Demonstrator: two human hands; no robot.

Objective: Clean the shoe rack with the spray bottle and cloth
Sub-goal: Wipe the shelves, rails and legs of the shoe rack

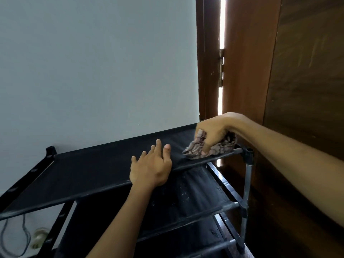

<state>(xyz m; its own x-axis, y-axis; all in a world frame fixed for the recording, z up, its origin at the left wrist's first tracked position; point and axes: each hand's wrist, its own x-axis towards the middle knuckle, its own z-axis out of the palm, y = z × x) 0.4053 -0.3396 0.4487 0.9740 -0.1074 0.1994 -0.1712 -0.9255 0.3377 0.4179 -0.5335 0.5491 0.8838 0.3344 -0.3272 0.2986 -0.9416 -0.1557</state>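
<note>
Left hand (150, 170) flat on shoe rack (89, 172); cloth (214, 148) in right hand (214, 135) grip.

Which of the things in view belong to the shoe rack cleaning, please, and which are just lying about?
Belongs to the job:
shoe rack
patterned cloth, gripped by the right hand on the top shelf
left hand, resting flat on the top shelf

Just lying about:
cable on the floor
wooden door

The spray bottle is not in view.

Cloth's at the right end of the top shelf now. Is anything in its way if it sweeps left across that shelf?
Yes: the left hand rests flat on the top shelf, just left of the cloth gripped by the right hand. Beyond it, the shelf surface shows nothing else.
</note>
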